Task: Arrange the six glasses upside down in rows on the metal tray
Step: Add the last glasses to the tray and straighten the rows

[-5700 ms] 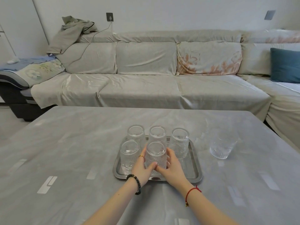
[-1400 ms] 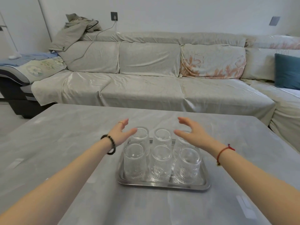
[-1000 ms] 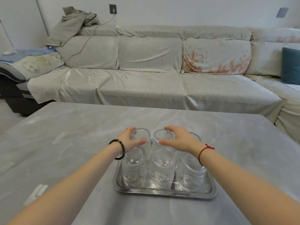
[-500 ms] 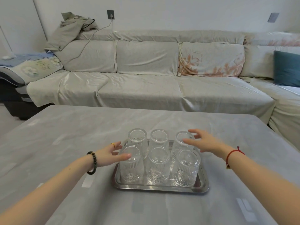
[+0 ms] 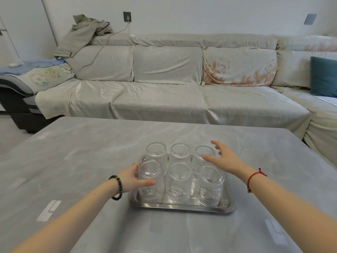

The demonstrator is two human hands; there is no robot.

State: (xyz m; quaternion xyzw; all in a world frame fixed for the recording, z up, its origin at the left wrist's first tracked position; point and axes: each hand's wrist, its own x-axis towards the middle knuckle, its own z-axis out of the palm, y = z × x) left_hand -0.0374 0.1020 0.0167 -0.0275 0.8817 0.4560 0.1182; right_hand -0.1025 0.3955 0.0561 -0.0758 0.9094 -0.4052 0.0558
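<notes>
Several clear ribbed glasses stand upside down in two rows on the metal tray (image 5: pixel 182 207). The front-left glass (image 5: pixel 150 179) has my left hand (image 5: pixel 130 177) wrapped around its left side, thumb across its front. My right hand (image 5: pixel 223 158) hovers with fingers spread over the back-right glass (image 5: pixel 203 156), just above the front-right glass (image 5: pixel 209 185). The back-left glass (image 5: pixel 156 152), back-middle glass (image 5: pixel 179 153) and front-middle glass (image 5: pixel 178 181) stand untouched.
The tray rests on a grey table (image 5: pixel 91 152). Behind the table runs a long sofa (image 5: pixel 164 84) under beige covers, with a teal cushion (image 5: pixel 323 76) at the right and a jacket (image 5: pixel 82 31) on its back at the left.
My left hand has moved in from beside the tray and closed around the front-left glass. My right hand has stayed open near the back-right glass.
</notes>
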